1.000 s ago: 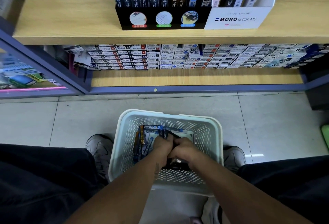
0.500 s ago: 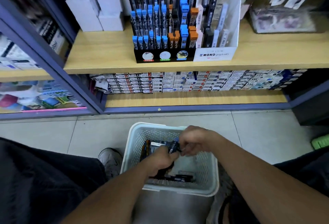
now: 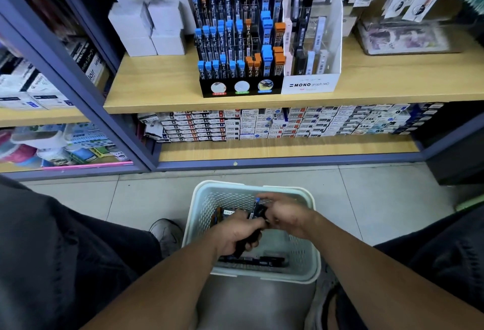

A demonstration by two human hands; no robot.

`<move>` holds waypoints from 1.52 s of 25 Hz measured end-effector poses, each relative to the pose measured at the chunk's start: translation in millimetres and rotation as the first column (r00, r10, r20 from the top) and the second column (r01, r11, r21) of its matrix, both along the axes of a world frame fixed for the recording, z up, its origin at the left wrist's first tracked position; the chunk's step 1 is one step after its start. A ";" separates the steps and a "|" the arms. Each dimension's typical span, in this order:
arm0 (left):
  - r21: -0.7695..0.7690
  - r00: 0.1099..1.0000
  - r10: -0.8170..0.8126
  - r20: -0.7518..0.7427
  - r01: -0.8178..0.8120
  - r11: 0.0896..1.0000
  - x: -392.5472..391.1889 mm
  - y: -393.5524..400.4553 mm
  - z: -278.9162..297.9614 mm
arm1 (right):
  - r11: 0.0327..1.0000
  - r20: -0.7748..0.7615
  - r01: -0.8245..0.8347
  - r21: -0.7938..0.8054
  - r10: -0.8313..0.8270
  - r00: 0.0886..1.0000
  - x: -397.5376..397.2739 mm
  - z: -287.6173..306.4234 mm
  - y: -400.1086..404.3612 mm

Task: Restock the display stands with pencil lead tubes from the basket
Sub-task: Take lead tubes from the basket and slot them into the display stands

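Pale mint plastic marks the perforated basket (image 3: 311, 227) on the floor tiles, directly under both hands. The left hand (image 3: 237, 235) is curled round a bundle of dark pencil lead tubes (image 3: 248, 240), gripping it low over the basket. Just to its right, touching the same bundle at its upper end, the right hand (image 3: 281, 215) pinches a blue-capped tube (image 3: 258, 205) with its fingertips, apparently drawing one out or squaring the bunch; which of the two is hard to tell. Below the hands, more dark tubes (image 3: 251, 260) lie along the near wall of the basket, so stock is left to move.

Well beyond the hands and above them, on the wooden shelf (image 3: 157, 88), stands the black tiered display stand (image 3: 238, 41) with blue and orange caps in rows; several slots toward its right side look part empty. Right of that sits a white cardboard stand (image 3: 311, 83), also thinly filled.

The step in hand seems to be gathering and sorting a handful. Next, a hand would need to lift clear of the basket rim, reach up and forward, and slip each tube upright into a slot matching its cap colour.
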State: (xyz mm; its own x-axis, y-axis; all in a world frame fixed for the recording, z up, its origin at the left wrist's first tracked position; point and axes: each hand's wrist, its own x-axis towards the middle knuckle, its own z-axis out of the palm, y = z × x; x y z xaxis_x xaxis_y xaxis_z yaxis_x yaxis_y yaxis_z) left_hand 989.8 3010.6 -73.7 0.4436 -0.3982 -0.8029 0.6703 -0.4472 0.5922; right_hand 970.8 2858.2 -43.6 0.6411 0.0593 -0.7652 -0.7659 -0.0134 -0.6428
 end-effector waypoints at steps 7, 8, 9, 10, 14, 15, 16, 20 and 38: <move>0.025 0.991 -0.037 0.130 0.034 0.999 3.8 0.8 -11.7 | 0.989 0.127 0.015 -0.147 0.004 0.992 11.5 -14.7 9.1; 0.036 0.989 -0.051 0.136 0.047 0.998 3.0 1.8 -13.4 | 0.986 0.124 0.006 -0.168 0.015 0.992 11.9 -16.1 11.6; 0.044 0.989 -0.061 0.133 0.056 0.997 2.0 2.8 -14.9 | 0.981 0.113 -0.014 -0.196 0.037 0.993 11.4 -18.1 13.1; 0.048 0.991 -0.062 0.122 0.057 0.997 0.4 4.1 -16.3 | 0.976 0.104 -0.029 -0.215 0.053 0.993 10.3 -21.3 14.3; 0.015 0.995 0.033 0.095 -0.034 0.999 -0.3 7.4 -18.1 | 0.993 0.097 0.091 -0.072 -0.083 0.992 8.1 -28.3 15.6; 0.002 0.995 0.064 0.082 -0.064 0.998 1.1 7.9 -18.2 | 0.993 0.100 0.111 -0.030 -0.107 0.989 7.8 -27.8 15.6; -0.014 0.994 0.095 0.056 -0.094 0.995 2.3 8.4 -18.0 | 0.993 0.104 0.121 -0.009 -0.119 0.987 7.8 -26.5 15.9; -0.067 0.983 0.169 -0.066 -0.174 0.983 4.5 9.8 -17.1 | 0.994 0.098 0.109 0.022 -0.111 0.989 9.1 -23.7 17.3; -0.079 0.873 0.239 -0.425 -0.299 0.951 13.7 -2.3 -13.2 | 0.985 0.078 -0.158 -0.068 0.164 0.983 13.0 -31.6 23.3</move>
